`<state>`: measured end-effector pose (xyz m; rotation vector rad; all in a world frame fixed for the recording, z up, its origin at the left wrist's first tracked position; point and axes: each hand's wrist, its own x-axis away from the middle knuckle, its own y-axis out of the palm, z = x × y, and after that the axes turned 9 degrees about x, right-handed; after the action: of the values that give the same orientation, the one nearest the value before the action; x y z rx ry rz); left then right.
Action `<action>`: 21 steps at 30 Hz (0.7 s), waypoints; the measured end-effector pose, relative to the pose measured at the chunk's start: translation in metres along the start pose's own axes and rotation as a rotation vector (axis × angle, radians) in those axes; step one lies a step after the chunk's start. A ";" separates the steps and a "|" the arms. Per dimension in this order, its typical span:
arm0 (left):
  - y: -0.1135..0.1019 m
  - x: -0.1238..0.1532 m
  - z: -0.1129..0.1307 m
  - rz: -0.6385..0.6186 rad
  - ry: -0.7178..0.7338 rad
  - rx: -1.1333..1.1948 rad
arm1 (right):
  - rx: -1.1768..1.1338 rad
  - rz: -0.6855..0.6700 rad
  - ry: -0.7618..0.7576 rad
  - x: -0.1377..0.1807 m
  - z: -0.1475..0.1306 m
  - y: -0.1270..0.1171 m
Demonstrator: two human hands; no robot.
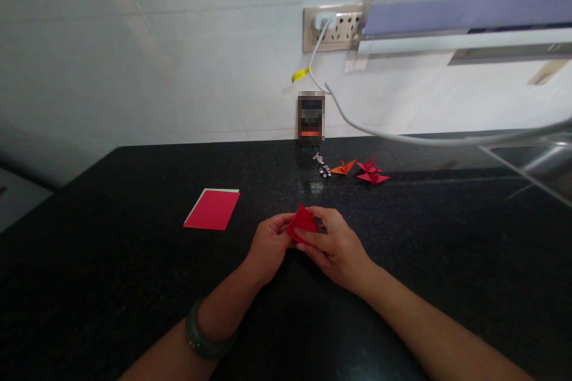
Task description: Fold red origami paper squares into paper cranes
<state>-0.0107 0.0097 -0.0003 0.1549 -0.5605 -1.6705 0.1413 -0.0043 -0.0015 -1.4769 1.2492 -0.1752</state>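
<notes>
A small folded piece of red origami paper (303,222) is held up between my two hands, just above the dark countertop, with one pointed corner upward. My left hand (269,247) grips its left side, the fingertips partly hidden behind the paper. My right hand (336,244) pinches it from the right, fingers across the front and behind. A stack of square paper (213,209), red on top with a pale edge beneath, lies to the left. Beyond my hands sit an orange paper crane (343,168) and red paper cranes (373,177).
Against the tiled wall leans a phone-like device (311,119), blurred out, with a beaded strap (322,165) before it. A white cable (393,138) runs from the wall socket (333,28) across the right side. The black countertop (111,262) spreads around my arms.
</notes>
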 end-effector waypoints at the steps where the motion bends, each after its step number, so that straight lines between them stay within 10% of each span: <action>1: 0.000 0.000 0.000 0.013 -0.005 0.009 | 0.027 0.017 0.000 0.000 0.000 0.000; 21: -0.001 0.000 0.006 -0.071 -0.091 0.215 | 0.002 0.024 0.049 -0.001 -0.004 -0.004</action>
<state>-0.0142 0.0119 0.0046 0.2579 -0.8117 -1.6899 0.1406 -0.0071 0.0034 -1.4624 1.3051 -0.1975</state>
